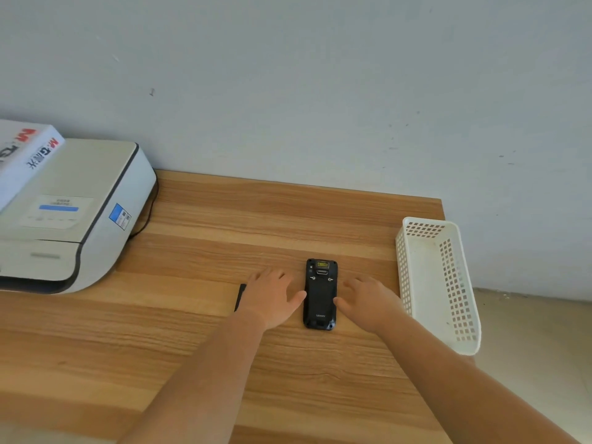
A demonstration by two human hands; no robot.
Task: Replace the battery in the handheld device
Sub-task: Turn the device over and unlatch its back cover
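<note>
Device (320, 294) face-down mid-bench, cover on. Left hand (270, 296) and right hand (368, 299) flank it, flat, released. Next: undo back latches.

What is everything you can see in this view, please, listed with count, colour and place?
handheld device: one, black, face down on the table between the hands
flat dark object: one, black, partly hidden under the left hand; cannot tell what it is
basket: one, white, perforated, at the table's right edge
printer: one, white with dark trim, left rear of the table
box: one, white with red print, on the printer
table: one, wood grain
wall: grey-white, behind
left hand: open, beside the device
right hand: open, beside the device
</note>
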